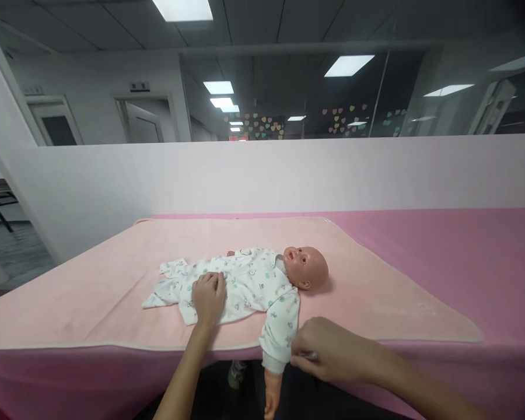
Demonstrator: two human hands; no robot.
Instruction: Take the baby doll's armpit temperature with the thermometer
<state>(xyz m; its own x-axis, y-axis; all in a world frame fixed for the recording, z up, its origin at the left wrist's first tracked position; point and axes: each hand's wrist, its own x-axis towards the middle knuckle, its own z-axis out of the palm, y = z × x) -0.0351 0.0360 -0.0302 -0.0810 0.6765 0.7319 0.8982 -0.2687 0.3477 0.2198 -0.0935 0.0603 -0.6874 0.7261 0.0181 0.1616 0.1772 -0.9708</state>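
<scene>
A baby doll (306, 268) lies on its back on a peach blanket (114, 291), its head to the right. White printed baby clothes (249, 286) cover its body and legs; the flattened trouser ends point left. My left hand (209, 297) rests on the clothes around the doll's lower body, fingers curled into the fabric. The near sleeve (281, 326) stretches toward me, and the doll's bare hand (272, 394) hangs past the table edge. Close beside the cuff, my right hand (321, 350) is closed; a small greyish bit shows between thumb and fingers, too unclear to name.
Pink cloth (441, 262) covers the table under the blanket. A low white wall (289, 175) with glass above runs along the back. Below the front edge a shoe (236, 374) shows. A dark table (0, 192) stands at far left.
</scene>
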